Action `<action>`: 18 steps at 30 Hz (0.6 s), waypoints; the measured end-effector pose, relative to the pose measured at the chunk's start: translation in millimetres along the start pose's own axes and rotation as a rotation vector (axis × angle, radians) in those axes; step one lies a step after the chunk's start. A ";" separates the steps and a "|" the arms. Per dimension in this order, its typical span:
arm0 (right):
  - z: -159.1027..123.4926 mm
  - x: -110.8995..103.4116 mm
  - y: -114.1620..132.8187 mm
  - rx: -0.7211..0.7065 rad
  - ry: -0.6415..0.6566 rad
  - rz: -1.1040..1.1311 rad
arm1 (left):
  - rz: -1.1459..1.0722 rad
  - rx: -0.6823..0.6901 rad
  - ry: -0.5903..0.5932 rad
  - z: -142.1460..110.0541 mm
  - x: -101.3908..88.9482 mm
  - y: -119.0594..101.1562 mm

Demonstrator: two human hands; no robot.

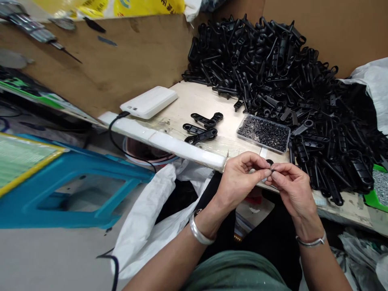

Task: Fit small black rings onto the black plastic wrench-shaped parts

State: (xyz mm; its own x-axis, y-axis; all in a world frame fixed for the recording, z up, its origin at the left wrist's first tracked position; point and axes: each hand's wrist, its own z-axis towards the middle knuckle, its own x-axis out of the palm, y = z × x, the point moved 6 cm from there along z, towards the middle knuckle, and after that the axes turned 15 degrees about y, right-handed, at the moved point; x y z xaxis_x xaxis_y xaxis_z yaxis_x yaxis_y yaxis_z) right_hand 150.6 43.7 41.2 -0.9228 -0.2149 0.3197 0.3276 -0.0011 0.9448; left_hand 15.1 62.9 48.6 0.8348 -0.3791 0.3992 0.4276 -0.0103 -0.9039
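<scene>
I see a pale wooden counter (194, 101), smooth and slightly worn. The heap of clips (287, 93) on it looks like black plastic with a dull sheen. The small tray (263, 132) is clear glossy plastic, holding tiny dark metal bits. The power bank (149, 102) is white matt plastic. Brown cardboard (127, 60) stands behind, rough and scuffed. Both bracelets (198, 232) shine like polished metal.

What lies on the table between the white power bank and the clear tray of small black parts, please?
In the head view, three loose black plastic arms lie on the table between the white power bank and the clear tray.
</scene>
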 end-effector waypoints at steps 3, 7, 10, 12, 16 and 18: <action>-0.5 -1.4 0.6 -0.018 0.007 -0.021 | -0.003 -0.012 0.015 -0.1 0.4 0.5; -3.2 -5.6 4.4 -0.047 0.008 -0.125 | 0.022 -0.020 0.035 0.2 1.2 -0.5; -6.1 -8.5 6.2 -0.025 0.014 -0.204 | 0.046 -0.004 0.040 -0.8 1.9 -2.0; -7.7 -9.3 5.7 0.003 0.029 -0.225 | 0.055 0.010 0.031 -2.1 2.0 -1.9; -9.0 -9.1 5.3 0.002 0.053 -0.257 | 0.048 0.014 0.022 -4.8 2.9 1.7; -9.0 -9.7 4.8 -0.009 0.051 -0.289 | 0.033 0.006 0.024 -5.6 3.8 3.9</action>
State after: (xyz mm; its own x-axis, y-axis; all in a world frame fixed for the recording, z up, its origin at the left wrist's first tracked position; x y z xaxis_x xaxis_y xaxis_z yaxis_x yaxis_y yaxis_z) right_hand 163.0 37.0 42.0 -0.9668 -0.2533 0.0336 0.0550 -0.0779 0.9954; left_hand 18.0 56.3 45.8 0.8401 -0.4012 0.3651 0.4020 0.0085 -0.9156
